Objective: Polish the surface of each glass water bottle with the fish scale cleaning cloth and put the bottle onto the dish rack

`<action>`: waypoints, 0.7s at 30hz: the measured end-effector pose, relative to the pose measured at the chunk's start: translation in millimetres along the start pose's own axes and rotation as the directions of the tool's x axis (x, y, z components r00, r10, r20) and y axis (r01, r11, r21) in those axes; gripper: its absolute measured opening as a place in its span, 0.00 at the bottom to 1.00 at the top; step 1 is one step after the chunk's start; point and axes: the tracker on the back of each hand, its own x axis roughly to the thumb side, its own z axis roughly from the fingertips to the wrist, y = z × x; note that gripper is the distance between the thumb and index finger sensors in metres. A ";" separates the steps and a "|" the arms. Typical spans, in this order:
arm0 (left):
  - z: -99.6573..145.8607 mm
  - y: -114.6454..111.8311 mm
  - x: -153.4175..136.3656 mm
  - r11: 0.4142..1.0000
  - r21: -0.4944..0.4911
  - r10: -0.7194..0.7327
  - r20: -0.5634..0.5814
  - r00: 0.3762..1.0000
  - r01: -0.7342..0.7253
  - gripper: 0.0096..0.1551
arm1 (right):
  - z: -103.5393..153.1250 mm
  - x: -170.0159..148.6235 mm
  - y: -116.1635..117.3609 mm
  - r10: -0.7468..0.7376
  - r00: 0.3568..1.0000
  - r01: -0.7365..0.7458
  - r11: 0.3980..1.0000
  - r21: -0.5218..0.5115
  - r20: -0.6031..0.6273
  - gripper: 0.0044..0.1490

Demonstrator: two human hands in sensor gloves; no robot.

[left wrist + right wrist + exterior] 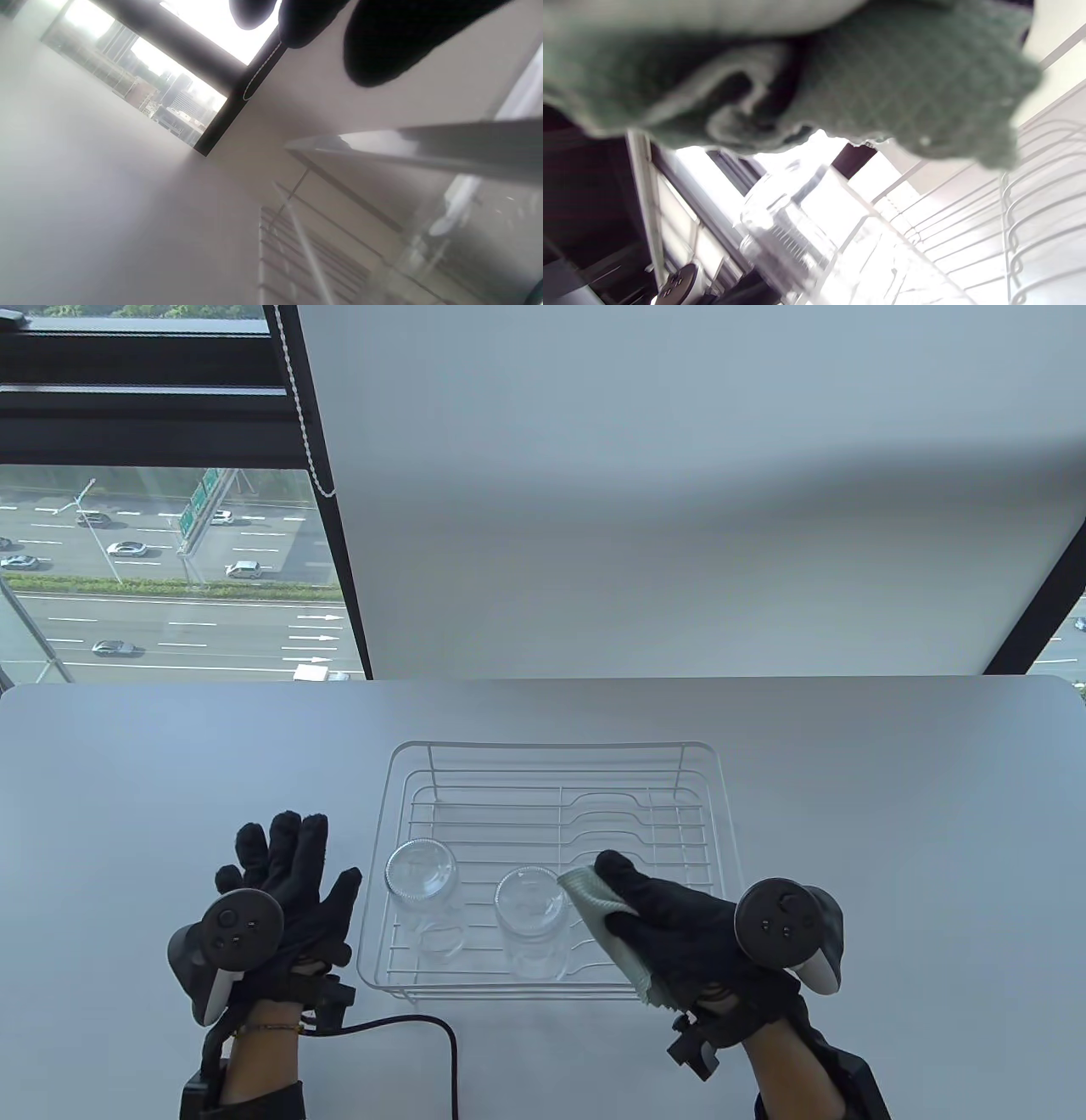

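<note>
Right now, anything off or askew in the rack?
Nothing stands out. Both glass bottles stand in the dish rack, apart. The right hand holds the cloth beside one; the left hand is empty.

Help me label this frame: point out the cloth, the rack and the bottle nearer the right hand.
cloth (pixel 594 899), table view, folded top edge.
rack (pixel 551 746), table view, back rim.
bottle (pixel 530 901), table view, upturned base.

Both the left hand (pixel 284 882) and the right hand (pixel 679 920) wear fuzzy black gloves, each with a dark grey round-faced tracker bearing small buttons and a white lower part strapped to its back, black wrist mounts, and a black cable trailing from the left wrist.
</note>
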 end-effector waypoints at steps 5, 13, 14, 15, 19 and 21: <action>3.0 -1.9 -5.4 0.998 0.035 -0.059 -0.013 0.998 0.060 0.42 | 12.0 -22.0 -59.5 0.323 0.891 -0.424 0.844 -0.329 -0.319 0.35; 4.8 -8.6 -20.5 1.000 0.020 -0.009 -0.051 0.999 0.010 0.44 | 46.1 -134.4 -47.7 0.449 0.597 -0.557 0.828 0.059 -0.665 0.34; 4.9 -9.0 -20.9 1.000 0.029 -0.009 -0.039 0.999 0.010 0.43 | 46.5 -147.8 -39.8 0.478 0.558 -0.550 0.825 0.129 -0.679 0.35; 5.5 -9.4 -20.7 1.000 0.023 -0.010 -0.039 0.999 0.011 0.44 | 47.9 -155.5 -35.6 0.496 0.546 -0.519 0.833 0.193 -0.676 0.36; 7.6 -11.4 -17.9 1.000 0.013 -0.016 -0.037 0.999 0.016 0.44 | 51.4 -172.2 -25.9 0.500 0.518 -0.348 0.864 0.363 -0.694 0.44; 7.4 -10.0 -15.0 0.999 0.018 -0.027 -0.022 0.999 0.028 0.43 | 51.1 -161.7 -33.6 0.443 0.574 -0.361 0.892 0.273 -0.688 0.45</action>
